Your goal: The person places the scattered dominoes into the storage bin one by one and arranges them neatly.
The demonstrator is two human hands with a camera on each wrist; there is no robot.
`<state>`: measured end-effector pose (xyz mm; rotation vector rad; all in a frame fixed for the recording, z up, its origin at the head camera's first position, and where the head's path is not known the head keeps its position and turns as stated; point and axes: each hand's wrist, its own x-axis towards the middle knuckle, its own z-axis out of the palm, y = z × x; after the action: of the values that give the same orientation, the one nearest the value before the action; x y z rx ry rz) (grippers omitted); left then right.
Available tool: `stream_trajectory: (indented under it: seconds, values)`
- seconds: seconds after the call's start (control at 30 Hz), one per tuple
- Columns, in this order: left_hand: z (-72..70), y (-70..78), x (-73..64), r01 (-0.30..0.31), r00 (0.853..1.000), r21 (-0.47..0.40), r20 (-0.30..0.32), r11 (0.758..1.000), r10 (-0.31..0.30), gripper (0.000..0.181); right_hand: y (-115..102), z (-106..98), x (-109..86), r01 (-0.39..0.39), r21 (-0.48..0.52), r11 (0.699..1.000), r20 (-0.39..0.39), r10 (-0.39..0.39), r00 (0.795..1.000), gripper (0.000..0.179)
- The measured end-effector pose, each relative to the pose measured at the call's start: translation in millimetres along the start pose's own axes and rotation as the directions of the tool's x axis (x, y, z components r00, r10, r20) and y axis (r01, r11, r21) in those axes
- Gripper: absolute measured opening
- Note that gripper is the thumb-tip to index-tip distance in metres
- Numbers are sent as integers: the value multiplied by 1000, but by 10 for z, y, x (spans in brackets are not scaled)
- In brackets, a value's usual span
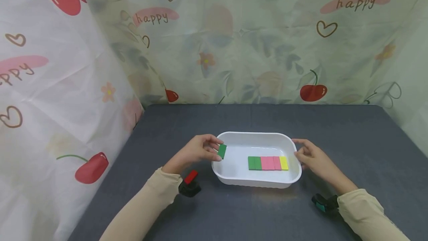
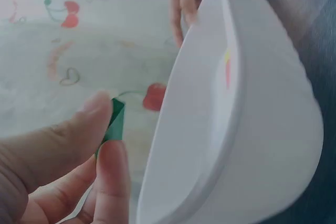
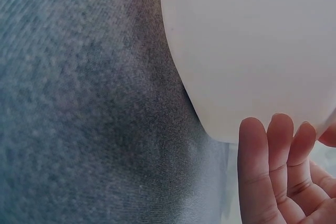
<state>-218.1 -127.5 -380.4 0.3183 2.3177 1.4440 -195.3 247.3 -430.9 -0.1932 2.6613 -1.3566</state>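
My left hand pinches a small green block between thumb and fingertips, over the left rim of a white plastic tray. In the left wrist view the green block shows its narrow end, tilted beside the tray wall. A row of blocks lies flat inside the tray toward the right: green blocks, pink blocks and a yellow block. My right hand holds the tray's right end, thumb at the rim. In the right wrist view its fingertips rest against the outer wall.
The tray stands on a dark grey table. Patterned cloth with cherries and hearts hangs behind the table and along its left side. Each wrist wears a dark strapped device, the left one with a red part.
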Motion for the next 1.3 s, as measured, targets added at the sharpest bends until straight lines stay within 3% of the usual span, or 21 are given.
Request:
stream_trajectory:
  seconds: [0.5, 0.93, 1.3]
  values:
    - [473, 53, 223, -1, 1000, -67, 7, 998, 1, 44, -22, 3, -5, -18, 11, 1000, 6, 18, 1000, 54]
    - [745, -17, 430, 30, 1000, 122, 0, 992, -30, 37, 4, 0, 0, -17, 18, 1000, 5, 16, 1000, 54]
    - [841, -42, 541, 61, 998, 278, -36, 959, -53, 37, -30, -12, -15, -15, 15, 1000, 5, 15, 1000, 54]
